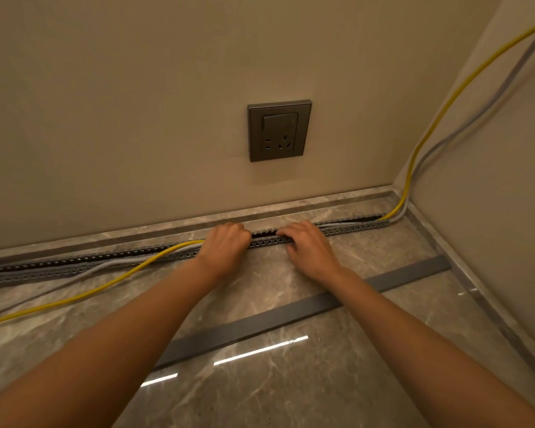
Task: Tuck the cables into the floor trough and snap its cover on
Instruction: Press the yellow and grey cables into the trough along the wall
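- Head view: left hand (226,242) closed around the yellow cable (105,285) at the slotted floor trough (346,230).
- Right hand (309,245) fingers curled onto trough; whether it grips anything, can't tell.
- Grey cover (291,313) lies loose on the marble floor (291,390).

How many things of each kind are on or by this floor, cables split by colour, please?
Yellow cable: 1
Grey cable: 1
Slotted floor trough: 1
Loose grey trough cover: 1
Wall socket: 1
Hands at the trough: 2, left hand and right hand
Total: 7
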